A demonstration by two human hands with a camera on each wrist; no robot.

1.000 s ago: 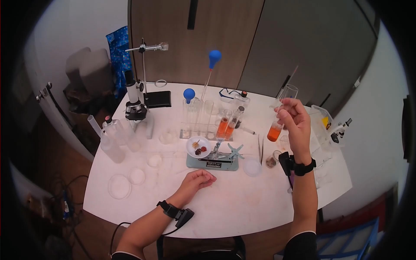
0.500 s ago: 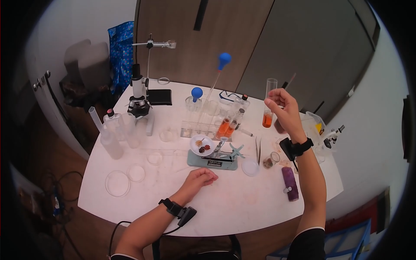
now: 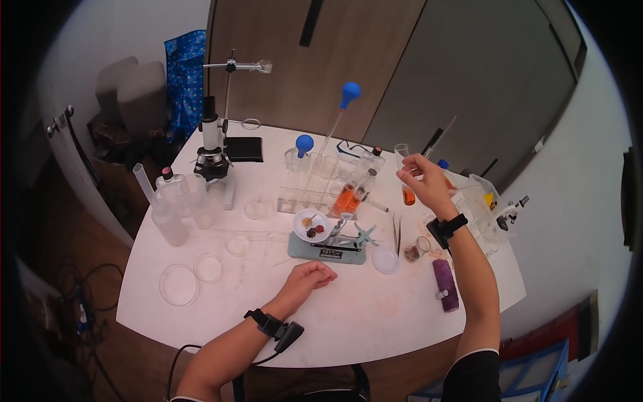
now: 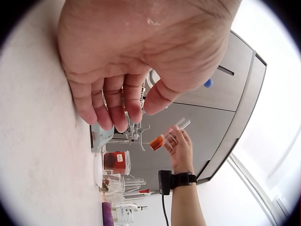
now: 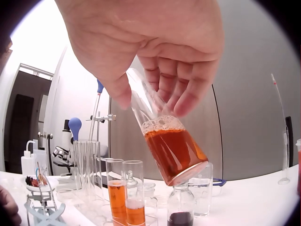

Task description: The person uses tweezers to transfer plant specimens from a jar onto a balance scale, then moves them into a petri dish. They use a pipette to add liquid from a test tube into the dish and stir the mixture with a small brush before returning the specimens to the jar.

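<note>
My right hand (image 3: 429, 184) pinches a flat-bottomed glass tube (image 5: 174, 153) between thumb and fingers, in the air over the right side of the table. Orange-red liquid fills its lower part, topped by a layer of bubbles, and in the right wrist view the tube leans. Two glass tubes (image 3: 346, 198) of orange liquid stand in the clear rack (image 3: 291, 204) to its left. My left hand (image 3: 305, 285) rests on the table with loosely curled fingers and nothing in them. Just beyond it stands a small blue-green balance (image 3: 327, 253), bearing a white dish (image 3: 313, 226) of dried bits.
Left on the table are a microscope (image 3: 213, 151), plastic bottles (image 3: 169, 224) and petri dishes (image 3: 179, 285). Tweezers (image 3: 398, 234), a small glass jar (image 3: 416, 249) and a purple roll (image 3: 445, 285) lie to the right. A blue-bulbed pipette (image 3: 349, 94) rises behind the rack.
My right hand has moved left with the tube, rising and then dipping slightly. The purple roll and a blue cap behind that hand have come into sight. My left hand stays put.
</note>
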